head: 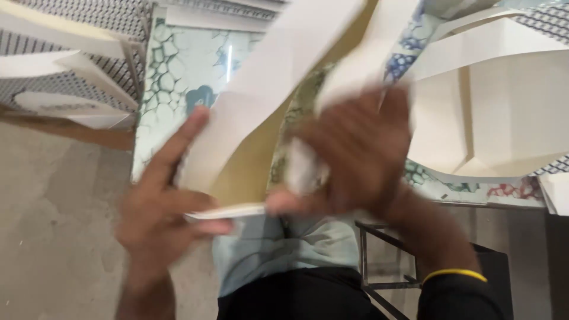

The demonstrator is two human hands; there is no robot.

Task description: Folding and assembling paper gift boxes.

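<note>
Motion blur smears the right hand (355,154) and the white folded paper (278,95) it covers (its fingertips cannot be made out), while the left hand (160,201) hides the paper's lower corner and the top edge crops the sheet.

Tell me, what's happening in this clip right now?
A person holds a folded white paper piece over their lap with both bare hands. The left hand grips its lower left edge, and the right hand presses on its right side, blurred by motion. It lies above a patterned sheet. More folded white pieces lie nearby.
</note>
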